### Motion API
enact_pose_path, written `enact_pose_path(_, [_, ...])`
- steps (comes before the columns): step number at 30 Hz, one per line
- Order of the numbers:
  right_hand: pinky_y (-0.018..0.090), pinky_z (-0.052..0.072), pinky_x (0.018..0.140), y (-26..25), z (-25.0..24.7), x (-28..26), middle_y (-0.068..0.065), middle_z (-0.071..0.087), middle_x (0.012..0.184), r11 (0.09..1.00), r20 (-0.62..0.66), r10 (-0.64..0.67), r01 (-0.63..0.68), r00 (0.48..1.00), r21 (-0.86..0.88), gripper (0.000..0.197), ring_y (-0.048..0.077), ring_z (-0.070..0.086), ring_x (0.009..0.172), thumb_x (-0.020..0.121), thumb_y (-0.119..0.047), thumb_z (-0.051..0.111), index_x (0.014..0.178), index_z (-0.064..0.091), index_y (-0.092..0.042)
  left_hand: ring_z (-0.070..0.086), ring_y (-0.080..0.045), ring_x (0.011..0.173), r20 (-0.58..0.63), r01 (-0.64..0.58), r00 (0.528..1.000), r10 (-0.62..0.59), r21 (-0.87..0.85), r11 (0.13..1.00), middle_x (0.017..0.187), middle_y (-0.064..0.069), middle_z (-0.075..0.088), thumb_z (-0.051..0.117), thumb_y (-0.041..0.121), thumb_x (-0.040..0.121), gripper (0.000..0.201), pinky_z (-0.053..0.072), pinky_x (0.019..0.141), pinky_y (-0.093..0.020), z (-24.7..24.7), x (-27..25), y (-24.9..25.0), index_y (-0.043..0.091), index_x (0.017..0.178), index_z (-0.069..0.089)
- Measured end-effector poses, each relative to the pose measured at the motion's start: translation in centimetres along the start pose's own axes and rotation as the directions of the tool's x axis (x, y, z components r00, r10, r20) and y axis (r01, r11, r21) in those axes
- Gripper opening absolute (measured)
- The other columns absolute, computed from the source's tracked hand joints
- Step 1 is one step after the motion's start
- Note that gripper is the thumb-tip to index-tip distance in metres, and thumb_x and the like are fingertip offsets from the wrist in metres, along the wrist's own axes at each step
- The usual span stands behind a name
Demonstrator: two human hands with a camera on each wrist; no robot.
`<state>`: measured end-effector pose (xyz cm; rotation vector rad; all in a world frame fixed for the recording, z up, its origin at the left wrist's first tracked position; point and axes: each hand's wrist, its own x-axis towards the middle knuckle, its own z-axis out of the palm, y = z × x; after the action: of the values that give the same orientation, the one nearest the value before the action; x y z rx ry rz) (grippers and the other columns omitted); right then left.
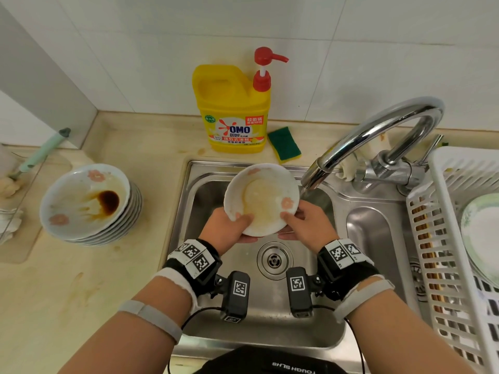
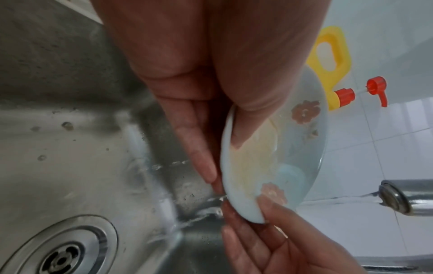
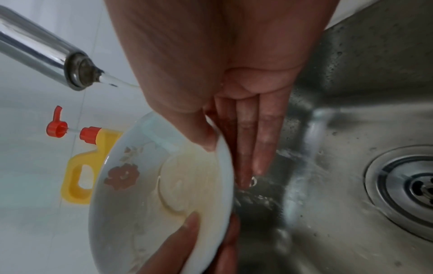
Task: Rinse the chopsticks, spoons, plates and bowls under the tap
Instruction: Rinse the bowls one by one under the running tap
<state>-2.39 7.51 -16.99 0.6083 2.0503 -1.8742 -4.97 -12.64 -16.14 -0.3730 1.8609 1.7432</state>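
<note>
Both hands hold a white plate (image 1: 262,198) with pink flowers and yellowish residue, tilted over the steel sink (image 1: 205,184). My left hand (image 1: 237,225) pinches its near-left rim, thumb inside and fingers behind, as the left wrist view shows on the plate (image 2: 281,152). My right hand (image 1: 299,222) pinches the near-right rim of the plate (image 3: 145,194) the same way. Water runs from the chrome tap (image 1: 378,130) just right of the plate, by my right hand. A stack of dirty plates (image 1: 89,203) with brown sauce sits on the left counter.
A white dish rack (image 1: 442,238) at the right holds clean plates (image 1: 483,233) and chopsticks (image 1: 429,252). A yellow detergent bottle (image 1: 232,109) and a green sponge (image 1: 283,144) stand behind the sink. The drain (image 1: 274,260) lies below my hands.
</note>
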Motion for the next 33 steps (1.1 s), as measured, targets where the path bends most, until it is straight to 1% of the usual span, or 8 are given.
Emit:
enact_pose_path(4, [0.043, 0.065, 0.068, -1.1, -0.6, 0.5, 0.009, 0.075, 0.097, 0.994, -0.106, -0.036, 0.024, 0.994, -0.111, 0.009, 0.024, 0.076, 0.078, 0.098, -0.029, 0.064, 0.103, 0.066, -0.021, 0.071, -0.028, 0.101, -0.01, -0.033, 0.999, 0.035, 0.137, 0.99, 0.114, -0.014, 0.069, 0.072, 0.009, 0.091, 0.033, 0.064, 0.076, -0.048, -0.4, 0.3, 0.2, 0.002, 0.122, 0.064])
enact_pose_path(7, [0.042, 0.064, 0.064, -1.7, -0.6, 0.5, 0.008, 0.076, 0.088, 0.989, -0.129, -0.039, 0.02, 0.991, -0.149, 0.028, 0.025, 0.076, 0.066, 0.1, -0.043, 0.06, 0.092, 0.067, -0.017, 0.071, -0.028, 0.101, -0.038, -0.042, 0.998, 0.049, 0.154, 0.987, 0.112, -0.015, 0.07, 0.073, 0.008, 0.089, 0.029, 0.064, 0.076, -0.049, -0.4, 0.4, 0.2, 0.003, 0.116, 0.066])
enact_pose_path(13, [0.032, 0.063, 0.065, -0.6, -0.5, 0.2, 0.009, 0.073, 0.103, 0.977, -0.046, -0.083, 0.072, 0.995, -0.199, 0.009, 0.018, 0.076, 0.071, 0.105, -0.021, 0.054, 0.11, 0.061, -0.023, 0.071, -0.025, 0.099, -0.09, -0.072, 0.991, 0.096, 0.244, 0.967, 0.107, -0.012, 0.072, 0.076, 0.014, 0.088, 0.029, 0.065, 0.072, -0.04, -0.5, 0.5, 0.0, 0.003, 0.114, 0.069])
enact_pose_path(17, [0.033, 0.063, 0.065, -0.3, -0.3, 0.1, 0.002, 0.068, 0.109, 0.988, -0.027, -0.056, 0.051, 0.998, -0.146, 0.032, 0.024, 0.075, 0.085, 0.097, -0.016, 0.064, 0.124, 0.055, -0.032, 0.07, -0.02, 0.096, -0.085, -0.096, 0.988, 0.131, 0.332, 0.938, 0.105, -0.006, 0.071, 0.077, 0.017, 0.087, 0.032, 0.064, 0.071, -0.036, -0.5, 0.6, 0.1, 0.007, 0.116, 0.068])
enact_pose_path(20, [0.039, 0.065, 0.066, -1.1, -0.5, 0.3, 0.005, 0.072, 0.105, 0.988, -0.088, -0.012, -0.002, 0.996, -0.153, 0.016, 0.023, 0.076, 0.08, 0.102, -0.027, 0.058, 0.117, 0.06, -0.026, 0.07, -0.018, 0.093, -0.072, -0.117, 0.985, 0.155, 0.376, 0.919, 0.102, -0.003, 0.071, 0.076, 0.018, 0.087, 0.029, 0.064, 0.074, -0.037, -0.4, 0.6, 0.3, 0.011, 0.113, 0.068])
enact_pose_path(24, [0.038, 0.065, 0.065, -1.7, -1.0, 0.3, 0.004, 0.073, 0.093, 0.976, -0.117, 0.009, -0.034, 0.993, -0.217, 0.035, 0.022, 0.075, 0.075, 0.103, -0.047, 0.05, 0.104, 0.067, -0.017, 0.068, -0.017, 0.092, -0.045, -0.182, 0.973, 0.226, 0.456, 0.871, 0.097, 0.001, 0.071, 0.077, 0.022, 0.086, 0.026, 0.059, 0.08, -0.036, -0.5, 0.7, 0.6, 0.018, 0.109, 0.068])
enact_pose_path(30, [0.039, 0.065, 0.071, -0.6, -1.3, 0.3, 0.005, 0.072, 0.103, 0.972, -0.069, -0.033, 0.016, 0.997, -0.236, 0.016, 0.019, 0.075, 0.082, 0.105, -0.023, 0.053, 0.117, 0.063, -0.018, 0.067, -0.016, 0.095, -0.045, -0.19, 0.971, 0.234, 0.446, 0.874, 0.099, 0.002, 0.07, 0.073, 0.023, 0.089, 0.023, 0.059, 0.081, -0.036, -0.4, 0.8, 0.5, 0.023, 0.11, 0.064])
enact_pose_path(33, [0.037, 0.064, 0.072, -0.3, -1.2, 0.3, 0.008, 0.071, 0.108, 0.983, -0.021, -0.024, 0.019, 1.0, -0.183, 0.019, 0.022, 0.075, 0.086, 0.103, -0.015, 0.055, 0.121, 0.06, -0.016, 0.071, -0.021, 0.094, -0.055, -0.085, 0.993, 0.107, 0.319, 0.944, 0.107, -0.004, 0.071, 0.072, 0.02, 0.091, 0.03, 0.064, 0.075, -0.038, 0.0, 0.5, 0.3, 0.014, 0.12, 0.064])
